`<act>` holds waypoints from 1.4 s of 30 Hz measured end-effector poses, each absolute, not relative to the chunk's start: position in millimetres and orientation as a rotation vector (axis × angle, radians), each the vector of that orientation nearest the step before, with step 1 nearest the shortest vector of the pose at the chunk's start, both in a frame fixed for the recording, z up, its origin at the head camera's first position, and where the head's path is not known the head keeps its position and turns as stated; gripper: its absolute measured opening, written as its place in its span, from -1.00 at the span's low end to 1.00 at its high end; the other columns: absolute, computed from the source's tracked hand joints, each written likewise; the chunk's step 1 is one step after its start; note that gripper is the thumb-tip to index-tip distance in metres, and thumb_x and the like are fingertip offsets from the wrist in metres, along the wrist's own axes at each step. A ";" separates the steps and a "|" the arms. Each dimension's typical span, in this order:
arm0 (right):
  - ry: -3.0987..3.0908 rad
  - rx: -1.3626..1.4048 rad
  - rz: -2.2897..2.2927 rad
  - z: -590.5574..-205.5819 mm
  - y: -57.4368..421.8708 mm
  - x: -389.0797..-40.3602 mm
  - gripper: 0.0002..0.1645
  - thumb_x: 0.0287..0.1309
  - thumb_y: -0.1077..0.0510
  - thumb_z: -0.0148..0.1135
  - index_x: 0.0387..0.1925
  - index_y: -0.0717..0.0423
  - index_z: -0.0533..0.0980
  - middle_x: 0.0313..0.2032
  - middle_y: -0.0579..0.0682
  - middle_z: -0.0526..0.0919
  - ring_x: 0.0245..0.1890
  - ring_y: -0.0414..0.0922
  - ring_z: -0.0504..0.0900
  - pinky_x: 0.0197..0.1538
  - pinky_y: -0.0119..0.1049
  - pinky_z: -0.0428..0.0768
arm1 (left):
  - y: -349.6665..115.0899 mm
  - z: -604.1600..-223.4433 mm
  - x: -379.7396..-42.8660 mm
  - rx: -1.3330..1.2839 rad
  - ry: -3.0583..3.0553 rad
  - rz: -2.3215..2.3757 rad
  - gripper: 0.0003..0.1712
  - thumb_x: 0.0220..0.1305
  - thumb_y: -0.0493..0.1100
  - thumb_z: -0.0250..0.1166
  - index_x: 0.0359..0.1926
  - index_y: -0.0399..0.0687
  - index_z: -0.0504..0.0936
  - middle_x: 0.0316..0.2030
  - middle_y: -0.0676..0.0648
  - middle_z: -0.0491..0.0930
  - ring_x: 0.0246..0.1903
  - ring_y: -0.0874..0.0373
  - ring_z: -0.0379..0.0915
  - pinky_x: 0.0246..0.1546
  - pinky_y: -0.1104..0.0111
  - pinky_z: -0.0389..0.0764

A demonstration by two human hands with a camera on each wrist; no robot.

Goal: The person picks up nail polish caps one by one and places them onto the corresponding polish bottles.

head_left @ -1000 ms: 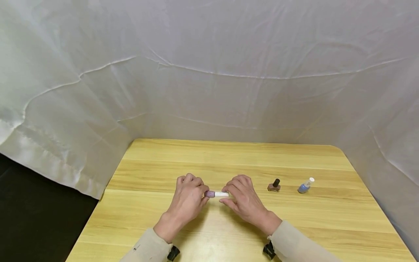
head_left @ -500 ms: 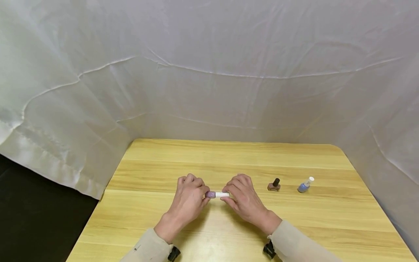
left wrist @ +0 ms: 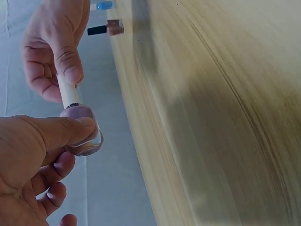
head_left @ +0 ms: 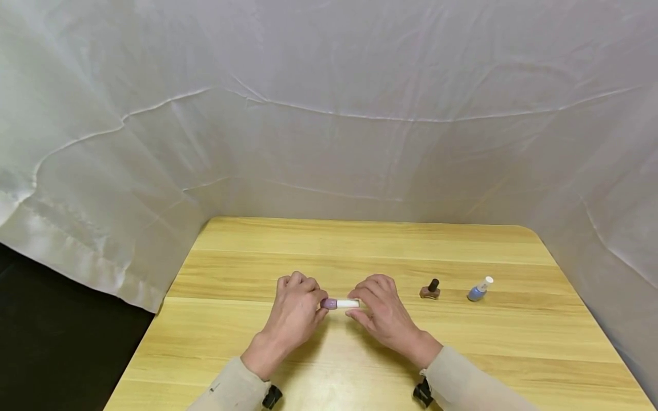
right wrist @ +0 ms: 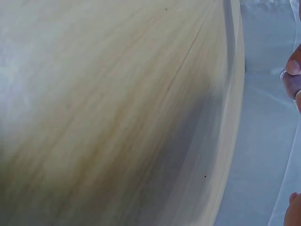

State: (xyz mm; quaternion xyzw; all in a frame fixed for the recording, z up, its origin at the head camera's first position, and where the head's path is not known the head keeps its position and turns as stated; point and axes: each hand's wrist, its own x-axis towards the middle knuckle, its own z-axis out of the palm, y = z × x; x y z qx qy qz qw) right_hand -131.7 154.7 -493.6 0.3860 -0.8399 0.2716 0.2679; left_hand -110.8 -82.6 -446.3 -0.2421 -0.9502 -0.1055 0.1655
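Observation:
A nail polish bottle [head_left: 329, 304] of purple glass, with a long white cap [head_left: 348, 304], lies sideways between the two hands above the table. My left hand [head_left: 292, 313] pinches the glass body, thumb across it in the left wrist view, where the bottle [left wrist: 84, 136] shows a clear rounded base. Thumb and fingers of my right hand [head_left: 382, 314] grip the cap from the other side. The cap [left wrist: 69, 92] meets the bottle's neck with a thin dark ring between. The right wrist view catches just part of the purple bottle [right wrist: 292, 84] and fingers at its edge.
To the right on the wooden table [head_left: 231, 245] stand a brown nail polish bottle [head_left: 429, 293] with a black cap and a blue one [head_left: 476, 294] with a white cap. A pale cloth [head_left: 329, 160] hangs around the table's back and sides.
Both hands keep hold of the purple nail polish bottle in nearly the same place. Only slight shifts show; the other two bottles stay where they were.

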 end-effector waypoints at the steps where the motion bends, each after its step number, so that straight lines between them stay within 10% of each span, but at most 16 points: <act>1: -2.267 1.036 0.742 -494.0 154.7 -131.6 -0.66 0.23 -0.09 0.45 -0.11 0.03 0.64 -0.12 -0.09 0.69 0.01 -0.04 0.54 0.22 0.04 0.40 | -82.7 -446.2 -110.9 -0.687 -2.705 -0.303 -0.85 0.22 0.07 0.59 -0.31 0.17 0.84 -0.30 0.16 0.70 -0.17 0.13 0.44 0.06 0.04 0.45; 42: -2.268 1.012 0.759 -496.2 150.8 -130.7 -0.72 0.21 -0.04 0.48 -0.16 0.00 0.62 -0.12 -0.11 0.67 0.02 -0.03 0.51 0.21 0.07 0.38 | -82.2 -447.6 -111.3 -0.662 -2.684 -0.224 -0.80 0.25 0.10 0.56 -0.37 0.14 0.80 -0.30 0.15 0.68 -0.18 0.10 0.44 0.04 0.03 0.46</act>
